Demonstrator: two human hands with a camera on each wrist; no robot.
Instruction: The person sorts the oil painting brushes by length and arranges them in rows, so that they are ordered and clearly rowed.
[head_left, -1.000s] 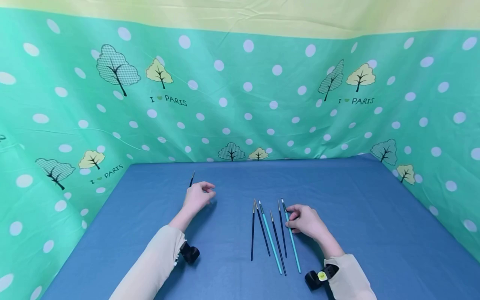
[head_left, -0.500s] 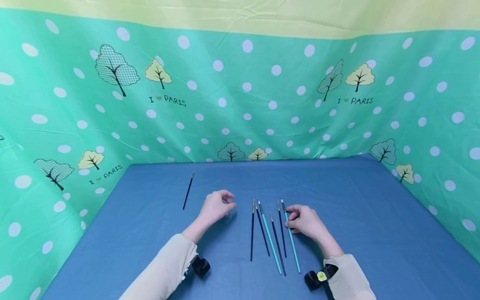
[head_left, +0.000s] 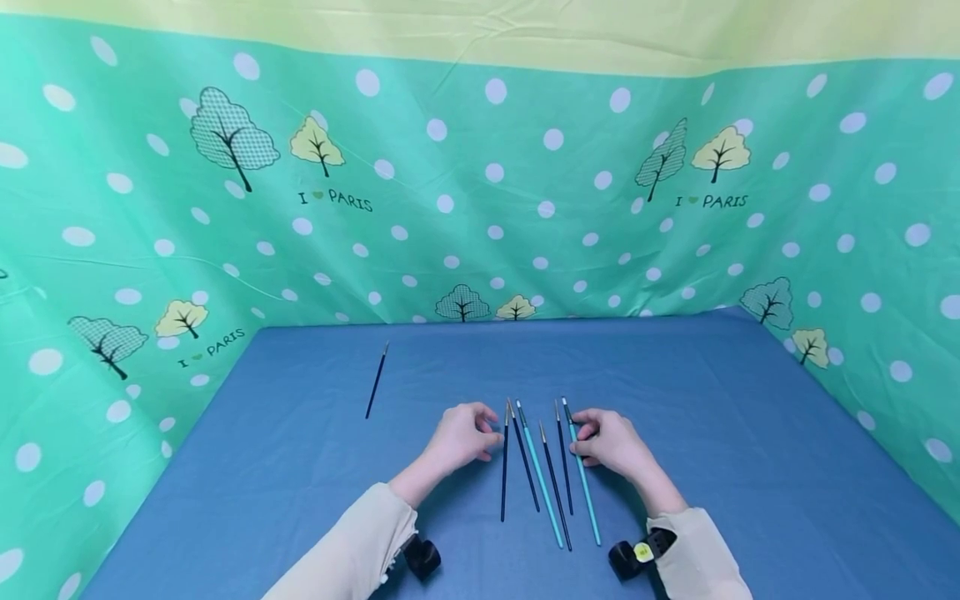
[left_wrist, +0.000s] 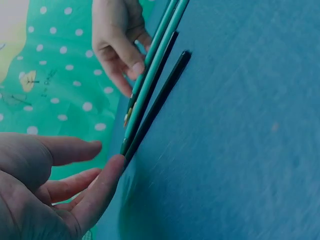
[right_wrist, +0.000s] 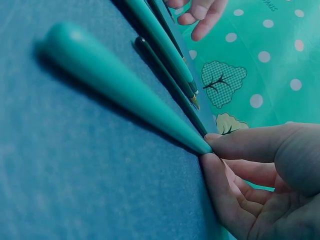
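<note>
Several thin paintbrushes lie side by side on the blue table, bristles pointing away from me. In the head view my right hand [head_left: 617, 442] is at the rightmost turquoise paintbrush [head_left: 587, 493]; the right wrist view shows thumb and finger pinching its far part, with the thick handle end [right_wrist: 75, 45] towards the camera. My left hand [head_left: 459, 437] is just left of the leftmost dark paintbrush [head_left: 504, 475]. Its thumb and fingers [left_wrist: 75, 150] are spread apart with nothing held between them; whether a fingertip touches that brush I cannot tell.
Between the hands lie another turquoise paintbrush [head_left: 542, 475] and several dark ones. A lone dark paintbrush [head_left: 377, 382] lies farther back on the left of the table [head_left: 300, 467]. Green dotted cloth [head_left: 495, 200] hangs along the back and sides.
My left hand has moved right and nearer to me, away from the lone dark paintbrush, which now shows whole, to the group's left side. The right hand stays put.
</note>
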